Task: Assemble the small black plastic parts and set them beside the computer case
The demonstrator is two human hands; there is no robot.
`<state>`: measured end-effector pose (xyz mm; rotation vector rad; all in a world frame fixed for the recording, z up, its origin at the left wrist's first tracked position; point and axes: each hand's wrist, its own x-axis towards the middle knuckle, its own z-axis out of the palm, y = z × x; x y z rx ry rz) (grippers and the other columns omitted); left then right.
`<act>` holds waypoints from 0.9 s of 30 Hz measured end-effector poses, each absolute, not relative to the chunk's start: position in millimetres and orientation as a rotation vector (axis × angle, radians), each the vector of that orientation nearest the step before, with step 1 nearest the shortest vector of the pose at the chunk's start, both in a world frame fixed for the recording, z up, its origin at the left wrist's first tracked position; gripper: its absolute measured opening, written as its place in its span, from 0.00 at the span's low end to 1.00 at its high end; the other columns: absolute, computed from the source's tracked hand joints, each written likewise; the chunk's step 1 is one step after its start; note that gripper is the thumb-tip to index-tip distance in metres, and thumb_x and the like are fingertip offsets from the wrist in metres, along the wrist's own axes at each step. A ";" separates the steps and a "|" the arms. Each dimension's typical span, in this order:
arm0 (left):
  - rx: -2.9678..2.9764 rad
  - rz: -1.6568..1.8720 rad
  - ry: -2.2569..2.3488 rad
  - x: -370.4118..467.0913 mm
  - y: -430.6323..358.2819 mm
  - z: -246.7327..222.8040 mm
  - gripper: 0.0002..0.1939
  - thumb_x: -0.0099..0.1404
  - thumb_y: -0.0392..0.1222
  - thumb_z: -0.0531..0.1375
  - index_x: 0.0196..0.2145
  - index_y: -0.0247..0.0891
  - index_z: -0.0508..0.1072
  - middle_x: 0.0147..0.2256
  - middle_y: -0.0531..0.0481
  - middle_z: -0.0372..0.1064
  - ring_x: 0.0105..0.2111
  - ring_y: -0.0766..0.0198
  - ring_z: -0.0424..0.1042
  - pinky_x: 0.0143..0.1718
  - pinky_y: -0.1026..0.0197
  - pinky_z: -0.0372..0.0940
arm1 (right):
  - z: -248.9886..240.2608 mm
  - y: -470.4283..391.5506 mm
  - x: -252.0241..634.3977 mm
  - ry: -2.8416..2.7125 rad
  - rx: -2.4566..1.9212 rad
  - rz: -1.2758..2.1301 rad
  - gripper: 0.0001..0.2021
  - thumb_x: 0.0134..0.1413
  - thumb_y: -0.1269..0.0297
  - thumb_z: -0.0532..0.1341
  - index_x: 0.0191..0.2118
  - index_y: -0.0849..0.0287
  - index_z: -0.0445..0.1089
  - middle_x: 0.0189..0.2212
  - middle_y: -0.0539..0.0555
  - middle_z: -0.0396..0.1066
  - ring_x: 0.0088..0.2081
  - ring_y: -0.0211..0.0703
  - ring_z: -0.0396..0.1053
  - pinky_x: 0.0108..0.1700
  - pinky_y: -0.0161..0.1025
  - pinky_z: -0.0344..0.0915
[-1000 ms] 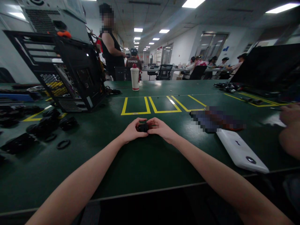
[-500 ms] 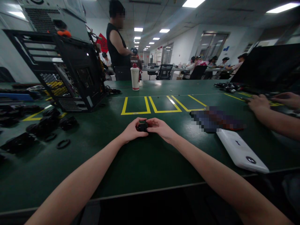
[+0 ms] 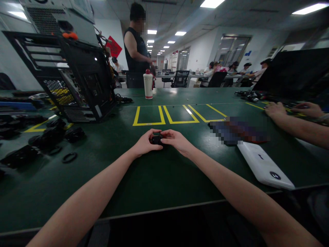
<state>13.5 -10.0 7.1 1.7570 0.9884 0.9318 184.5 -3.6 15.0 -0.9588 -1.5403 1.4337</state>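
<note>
A small black part (image 3: 156, 139), whose exact kind I cannot make out, is held between my hands just above the green table (image 3: 164, 178). My left hand (image 3: 146, 142) grips it from the left, thumb below and fingers curled over the top. From the other side my right hand (image 3: 175, 140) pinches its right end between thumb and fingers. Parts of the piece are hidden by my fingers. Off to the left lies a black ring (image 3: 69, 157), apart from both hands, with several dark parts (image 3: 54, 134) clustered beyond it.
An open computer case (image 3: 84, 82) stands at the left, and a white cup (image 3: 148, 85) at the back. Yellow tape outlines (image 3: 149, 124) mark the tabletop. At right lie a white power bank-like device (image 3: 264, 164) and a co-worker's hands (image 3: 276, 111). Another person (image 3: 136, 44) stands beyond.
My hands stay in place, with the black part turned slightly between them. The standing person has shifted right. The co-worker's nearer hand has moved a little left.
</note>
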 end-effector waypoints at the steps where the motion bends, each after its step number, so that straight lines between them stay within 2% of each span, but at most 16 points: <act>1: 1.755 0.939 0.991 13.5 -9.6 6.5 0.33 0.44 0.39 0.65 0.48 0.40 0.59 0.33 0.51 0.62 0.32 0.65 0.63 0.34 0.60 0.59 | 15.3 -4.1 185.1 -1.560 -0.967 1.426 0.17 0.37 0.70 0.64 0.38 0.60 0.64 0.37 0.53 0.66 0.40 0.38 0.64 0.46 0.42 0.59; 6: 1.771 0.924 1.018 13.0 -9.5 6.0 0.34 0.44 0.40 0.65 0.49 0.40 0.59 0.32 0.52 0.62 0.31 0.65 0.63 0.33 0.60 0.59 | 16.7 -6.1 186.3 -1.566 -0.987 1.406 0.12 0.41 0.62 0.61 0.35 0.59 0.65 0.35 0.52 0.66 0.38 0.39 0.65 0.43 0.43 0.61; 9: 1.775 0.921 1.021 13.1 -10.8 7.8 0.34 0.43 0.40 0.65 0.49 0.40 0.59 0.32 0.51 0.62 0.31 0.65 0.63 0.33 0.60 0.59 | 17.3 -5.4 184.2 -1.545 -0.956 1.391 0.10 0.40 0.65 0.62 0.33 0.60 0.65 0.33 0.51 0.67 0.37 0.38 0.65 0.43 0.42 0.61; 12: 1.772 0.923 1.014 13.4 -11.8 9.5 0.33 0.44 0.40 0.64 0.48 0.39 0.59 0.33 0.51 0.62 0.31 0.65 0.63 0.33 0.60 0.59 | 18.3 -5.5 182.8 -1.528 -0.955 1.389 0.14 0.37 0.70 0.63 0.35 0.60 0.65 0.35 0.51 0.66 0.39 0.38 0.65 0.46 0.42 0.60; 18: 1.756 0.946 1.025 13.3 -10.3 7.6 0.33 0.44 0.40 0.64 0.49 0.39 0.59 0.32 0.51 0.62 0.31 0.65 0.63 0.33 0.60 0.59 | 18.0 -7.1 187.4 -1.615 -1.075 1.391 0.16 0.41 0.65 0.62 0.41 0.57 0.64 0.36 0.53 0.66 0.39 0.41 0.65 0.45 0.47 0.60; 21: 1.766 0.952 1.026 13.0 -10.0 7.0 0.33 0.44 0.40 0.64 0.49 0.39 0.59 0.32 0.51 0.62 0.31 0.65 0.63 0.33 0.60 0.59 | 19.9 -8.7 188.0 -1.639 -0.984 1.397 0.17 0.37 0.70 0.63 0.39 0.57 0.64 0.38 0.52 0.66 0.40 0.40 0.65 0.45 0.44 0.61; 27: 1.772 0.912 1.014 12.2 -11.6 9.5 0.34 0.45 0.41 0.64 0.49 0.40 0.58 0.31 0.52 0.61 0.30 0.66 0.63 0.31 0.62 0.59 | 20.9 -9.5 182.2 -1.596 -0.968 1.319 0.09 0.41 0.66 0.61 0.32 0.61 0.65 0.33 0.51 0.67 0.38 0.37 0.65 0.45 0.42 0.60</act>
